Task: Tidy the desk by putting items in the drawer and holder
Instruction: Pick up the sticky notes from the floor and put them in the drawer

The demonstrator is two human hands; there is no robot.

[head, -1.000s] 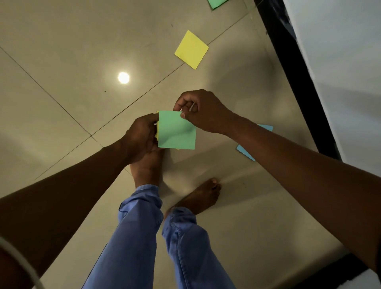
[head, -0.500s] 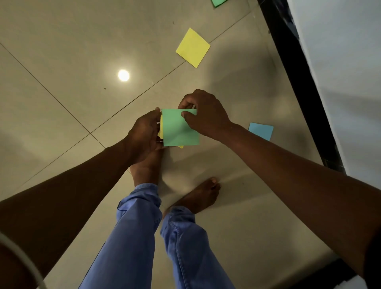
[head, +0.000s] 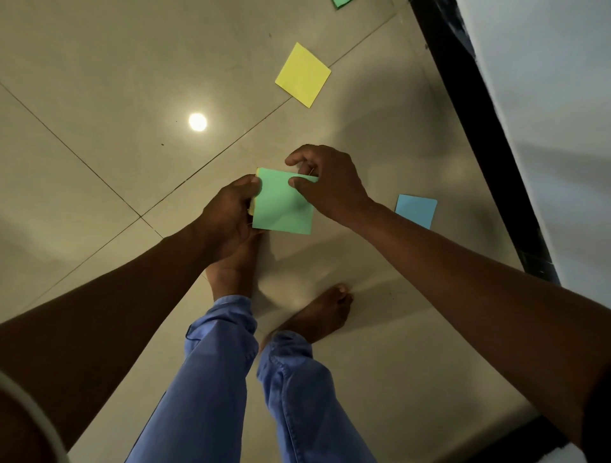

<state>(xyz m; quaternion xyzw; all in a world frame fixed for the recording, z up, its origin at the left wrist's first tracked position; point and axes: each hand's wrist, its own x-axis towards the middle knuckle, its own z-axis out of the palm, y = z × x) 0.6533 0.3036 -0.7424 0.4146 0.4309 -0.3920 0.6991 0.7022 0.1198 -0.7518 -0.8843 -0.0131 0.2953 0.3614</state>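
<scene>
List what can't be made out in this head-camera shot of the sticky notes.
- Stack under the green note: only a yellow edge shows beside the left hand; the top sheet hides how many notes lie beneath.
- Green note at the top: cut off by the frame edge.
- Blue note: its near corner is hidden by the right hand and forearm.
- Writing on the yellow note: none visible in the dim light.
- Desk, drawer, holder: out of frame.

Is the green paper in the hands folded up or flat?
Flat. The green paper shows as one whole open square, held between the left hand and right hand.
</scene>
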